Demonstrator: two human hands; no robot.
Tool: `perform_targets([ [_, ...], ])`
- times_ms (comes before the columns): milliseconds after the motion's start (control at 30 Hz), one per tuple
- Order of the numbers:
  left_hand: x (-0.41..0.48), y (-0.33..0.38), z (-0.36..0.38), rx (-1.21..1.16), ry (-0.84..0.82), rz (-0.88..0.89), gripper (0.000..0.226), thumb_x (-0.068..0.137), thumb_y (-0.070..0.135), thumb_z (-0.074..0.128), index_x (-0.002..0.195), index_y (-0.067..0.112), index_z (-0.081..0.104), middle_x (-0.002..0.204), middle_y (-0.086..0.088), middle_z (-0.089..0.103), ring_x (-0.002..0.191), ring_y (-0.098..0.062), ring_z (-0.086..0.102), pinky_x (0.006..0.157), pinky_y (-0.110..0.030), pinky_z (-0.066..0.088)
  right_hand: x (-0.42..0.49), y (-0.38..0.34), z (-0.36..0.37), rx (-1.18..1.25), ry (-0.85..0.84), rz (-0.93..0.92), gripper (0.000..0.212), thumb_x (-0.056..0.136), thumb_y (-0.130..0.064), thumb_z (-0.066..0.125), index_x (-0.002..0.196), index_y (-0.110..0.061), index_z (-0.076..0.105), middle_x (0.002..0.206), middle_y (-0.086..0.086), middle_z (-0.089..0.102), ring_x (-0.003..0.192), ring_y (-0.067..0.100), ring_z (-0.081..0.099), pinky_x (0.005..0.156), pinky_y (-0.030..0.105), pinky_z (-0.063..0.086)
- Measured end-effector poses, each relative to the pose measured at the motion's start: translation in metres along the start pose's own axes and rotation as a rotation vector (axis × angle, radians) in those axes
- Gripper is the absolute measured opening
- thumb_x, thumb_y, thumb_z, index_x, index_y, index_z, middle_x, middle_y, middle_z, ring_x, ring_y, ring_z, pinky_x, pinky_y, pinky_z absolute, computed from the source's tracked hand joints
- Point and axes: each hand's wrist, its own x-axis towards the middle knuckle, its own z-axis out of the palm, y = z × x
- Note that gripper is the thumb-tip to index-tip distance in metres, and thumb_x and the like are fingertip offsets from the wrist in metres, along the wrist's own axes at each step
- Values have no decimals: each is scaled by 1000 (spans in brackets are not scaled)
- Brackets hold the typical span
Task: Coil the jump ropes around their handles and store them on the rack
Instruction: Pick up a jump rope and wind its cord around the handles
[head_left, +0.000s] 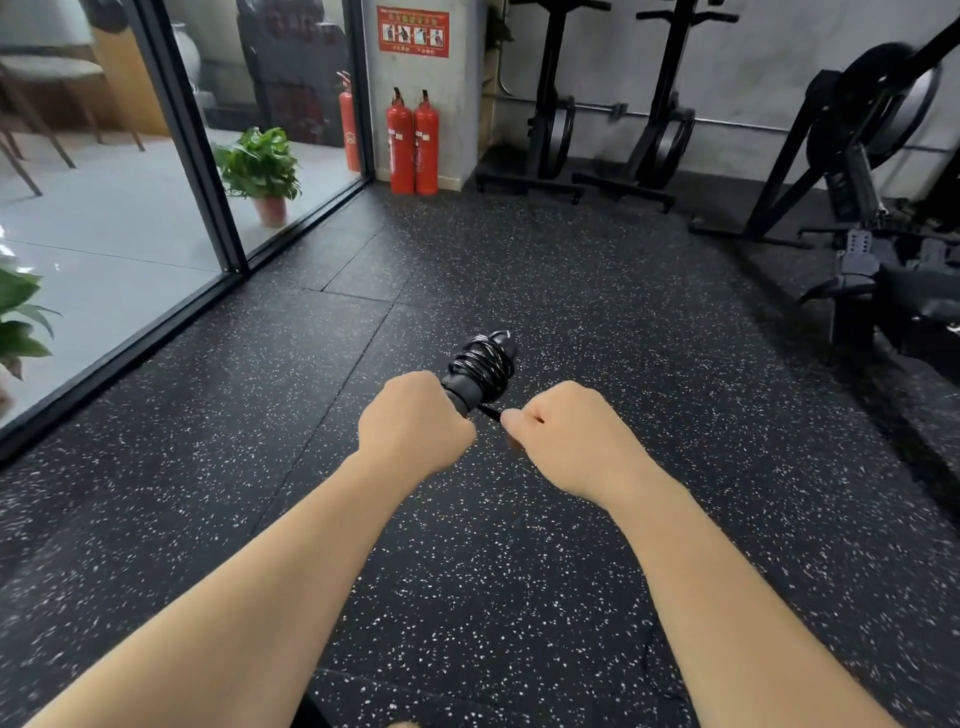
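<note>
The left hand (415, 423) grips the jump rope handles (480, 371) to steady the coil while the right hand (569, 434), fingers closed, pinches the rope's tail (491, 413) taut.

Floor (519, 270): dark rubber, matt, white-flecked, grainy. Rope (483, 364) coiled on handles at 12 o'clock of hands: black, glossy, plastic-looking. Fire extinguishers (413, 145) at 12 o'clock: red painted metal, slight sheen. Tiles (104, 228) at 10 o'clock: pale, polished, reflective behind glass.
</note>
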Motion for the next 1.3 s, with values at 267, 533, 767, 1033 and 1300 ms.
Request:
perform_targets([
  [267, -20, 21, 11, 604, 106, 501, 31, 85, 28, 60, 115, 26, 55, 108, 4, 59, 105, -21, 54, 82, -37, 31, 3, -7, -17, -282, 237, -151, 56, 96, -47, 46, 50, -16, 37, 51, -5, 43, 53, 18, 43, 51, 29, 30],
  [533, -25, 19, -1, 293, -130, 969, 23, 76, 12, 59, 96, 23, 56, 93, 10, 56, 97, -15, 51, 94, -39, 44, 12, 32, -31, -76, 129, -72, 62, 91, -55, 51, 48, -16, 29, 44, -7, 31, 46, 14, 31, 51, 30, 27],
  [767, -30, 17, 6, -243, -199, 939, 30, 72, 8, 64, 96, 26, 60, 87, 14, 60, 88, -11, 56, 75, -38, 52, 10, 52, -35, 467, -134, 114, 47, 93, -37, 60, 54, -15, 45, 51, -3, 42, 44, 9, 36, 44, 18, 35],
  [1033, -30, 26, 0, -789, -394, 327, 21, 55, 5, 60, 76, 4, 56, 66, -3, 51, 54, -13, 41, 48, -20, 32, 15, 48, -23, 312, -75, 154, 42, 95, -2, 52, 61, -23, 38, 61, -4, 38, 56, 0, 34, 54, 4, 36],
  [1300, -15, 16, 0, -1133, -627, -70, 39, 62, -8, 57, 99, 2, 62, 85, -9, 63, 79, -19, 57, 56, -26, 47, 15, 54, -17, 190, 66, 224, 50, 95, -40, 47, 54, -15, 63, 48, -3, 54, 53, 20, 52, 63, 34, 45],
])
